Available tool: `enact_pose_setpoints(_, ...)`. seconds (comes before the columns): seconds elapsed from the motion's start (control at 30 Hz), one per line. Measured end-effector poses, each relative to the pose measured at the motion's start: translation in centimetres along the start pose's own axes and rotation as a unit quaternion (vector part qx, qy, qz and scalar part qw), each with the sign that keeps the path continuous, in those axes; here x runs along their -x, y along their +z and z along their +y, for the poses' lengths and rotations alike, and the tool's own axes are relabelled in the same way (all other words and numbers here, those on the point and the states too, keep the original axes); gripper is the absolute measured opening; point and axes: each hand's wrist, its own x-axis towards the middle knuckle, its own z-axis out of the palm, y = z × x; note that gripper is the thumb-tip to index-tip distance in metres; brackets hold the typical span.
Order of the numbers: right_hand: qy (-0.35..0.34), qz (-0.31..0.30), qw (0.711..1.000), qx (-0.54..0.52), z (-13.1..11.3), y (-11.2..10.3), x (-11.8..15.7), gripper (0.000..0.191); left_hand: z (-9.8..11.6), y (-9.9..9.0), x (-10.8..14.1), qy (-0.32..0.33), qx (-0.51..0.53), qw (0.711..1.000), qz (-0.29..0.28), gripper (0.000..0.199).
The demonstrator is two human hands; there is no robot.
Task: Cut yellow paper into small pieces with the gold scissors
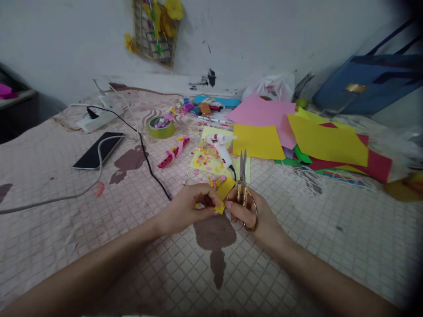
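Pinched in my left hand [194, 204] is a small folded strip of yellow paper [225, 189]. My right hand [259, 213] is closed around gold-handled scissors [243, 174], whose blades point away from me and look nearly together. The fingertips of my right hand come close to the strip's edge; whether they touch it I cannot tell. Just beyond my hands, a white glue gun [220, 145] lies on a pale yellow sheet [198, 162] strewn with pink and yellow paper scraps [206, 158].
Yellow sheets [257, 141], a pink sheet [264, 114] and white string [306, 180] lie to the right. Left are a phone [99, 151], a power strip [99, 118], a black cable [147, 160], a green tape roll [161, 127] and a pink decorated strip [173, 152]. A blue bag [373, 83] stands behind.
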Motion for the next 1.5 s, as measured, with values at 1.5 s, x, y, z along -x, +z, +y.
enact_pose_setpoints(1.5,0.002,-0.003,1.0,-0.007,-0.1,-0.1,0.2,0.011,0.4,0.6,-0.1,-0.026,0.101,0.994,-0.023,0.011)
